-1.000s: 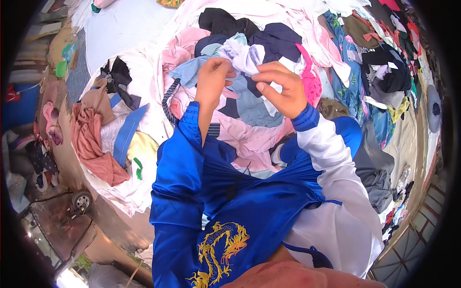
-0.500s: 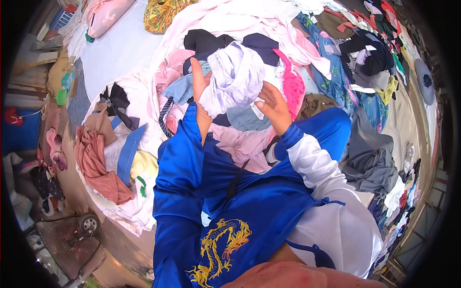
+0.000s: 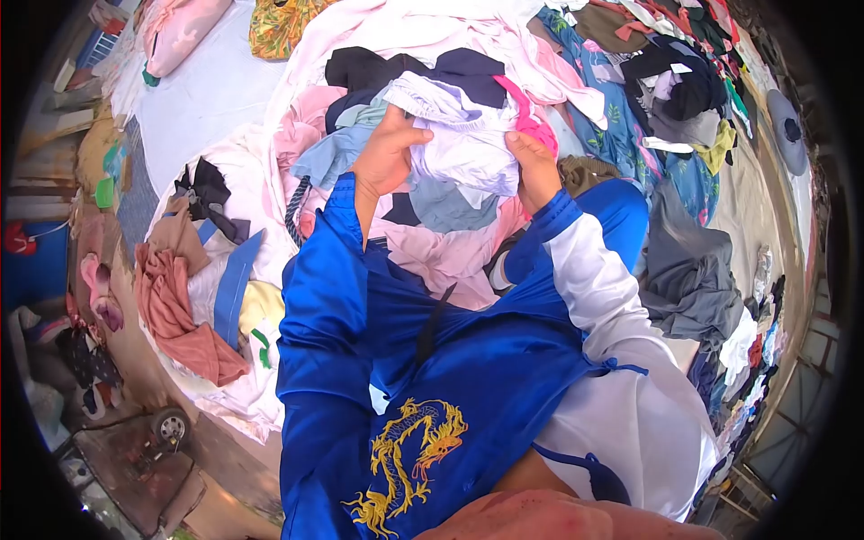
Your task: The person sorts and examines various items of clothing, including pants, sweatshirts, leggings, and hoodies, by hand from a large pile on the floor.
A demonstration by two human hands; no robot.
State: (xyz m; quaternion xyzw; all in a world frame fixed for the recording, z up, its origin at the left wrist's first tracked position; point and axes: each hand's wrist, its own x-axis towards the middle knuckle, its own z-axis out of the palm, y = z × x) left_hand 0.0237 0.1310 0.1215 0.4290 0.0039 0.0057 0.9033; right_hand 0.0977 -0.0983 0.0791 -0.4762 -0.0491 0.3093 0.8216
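Note:
A pale lavender-white garment (image 3: 463, 148) with a gathered, elastic-looking edge is stretched between my two hands; its exact kind does not show. My left hand (image 3: 389, 153) grips its left side, the thumb lying on the cloth and the fingers behind. On the right side, my right hand (image 3: 535, 164) pinches the fabric, its fingers partly hidden. Beneath the garment is a heap of clothes: light blue cloth (image 3: 333, 157), black cloth (image 3: 373, 70), bright pink cloth (image 3: 535, 126) and a pale pink piece (image 3: 450, 261) closer to my lap.
To the left, a rusty-pink garment (image 3: 180, 306) and a blue-edged piece (image 3: 236, 288) lie on white cloth. Dark grey cloth (image 3: 688, 261) lies right of my knee. Farther off are a patterned yellow bag (image 3: 283, 27), a grey hat (image 3: 786, 130) and a small wheel (image 3: 169, 426).
The garment was bunched and upright between looser, more open hands. Now it is lower and spread flatter, with both hands closed on its sides. The view has shifted slightly.

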